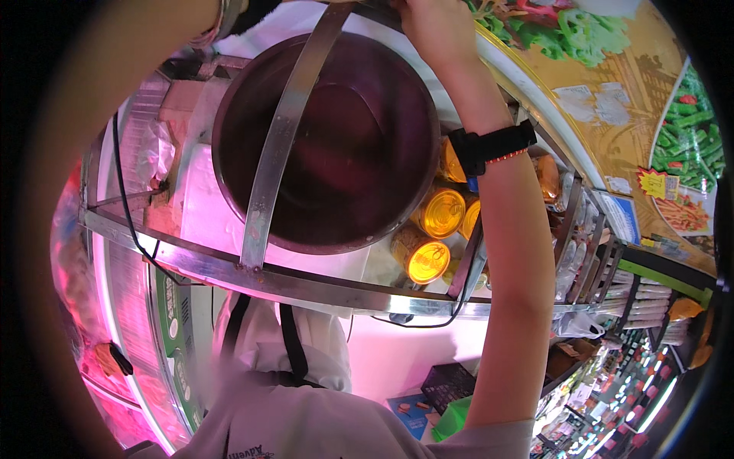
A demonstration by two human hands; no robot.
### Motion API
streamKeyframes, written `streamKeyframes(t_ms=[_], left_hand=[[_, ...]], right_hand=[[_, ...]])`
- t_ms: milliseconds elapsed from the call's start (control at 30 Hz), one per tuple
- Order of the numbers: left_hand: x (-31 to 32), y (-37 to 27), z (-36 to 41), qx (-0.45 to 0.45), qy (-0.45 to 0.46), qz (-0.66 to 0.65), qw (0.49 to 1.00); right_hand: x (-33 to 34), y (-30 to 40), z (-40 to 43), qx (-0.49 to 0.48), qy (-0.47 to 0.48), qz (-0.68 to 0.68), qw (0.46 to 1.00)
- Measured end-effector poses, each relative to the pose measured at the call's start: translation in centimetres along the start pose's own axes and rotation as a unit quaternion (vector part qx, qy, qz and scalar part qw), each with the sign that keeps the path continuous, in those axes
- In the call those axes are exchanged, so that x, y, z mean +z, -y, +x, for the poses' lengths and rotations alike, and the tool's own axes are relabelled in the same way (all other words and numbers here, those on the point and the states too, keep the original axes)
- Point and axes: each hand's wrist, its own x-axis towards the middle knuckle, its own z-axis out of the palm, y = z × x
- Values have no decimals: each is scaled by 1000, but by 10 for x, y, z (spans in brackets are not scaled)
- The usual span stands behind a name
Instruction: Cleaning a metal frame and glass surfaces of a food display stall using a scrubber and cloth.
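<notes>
Both my arms reach up towards the top of the head view. My right hand [438,26] is cut off by the top edge, its fingers beside the upper end of a flat metal bar [289,115]. What the fingers do there is hidden. My left hand is out of view; only the forearm and banded wrist show at the upper left. A large dark round pot or basin [344,143] stands behind the bar, its inside in shadow. Several cans with golden lids [428,261] stand close to its right side, partly behind my right forearm.
A metal shelf frame [344,291] runs across the middle. Clear plastic wrap [156,150] lies at the left, near a hanging black cable [123,189]. A black plastic crate [449,385] sits lower right. A panel with food pictures [619,115] curves along the right.
</notes>
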Motion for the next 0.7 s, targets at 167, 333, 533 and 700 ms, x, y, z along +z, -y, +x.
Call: streamKeyframes(t_ms=[167,333,533,700], left_hand=[[10,-31,27,20,7,4,1000],[20,-91,72,61,-36,-21,997],[22,-147,115,82,-42,-36,995],[21,-149,109,49,-29,-44,997]], right_hand=[[-18,-36,-21,-36,7,71,997],[-34,-90,-69,15,26,23,999],[-58,-135,-111,58,43,13,997],[-56,-129,-112,72,62,-27,995]])
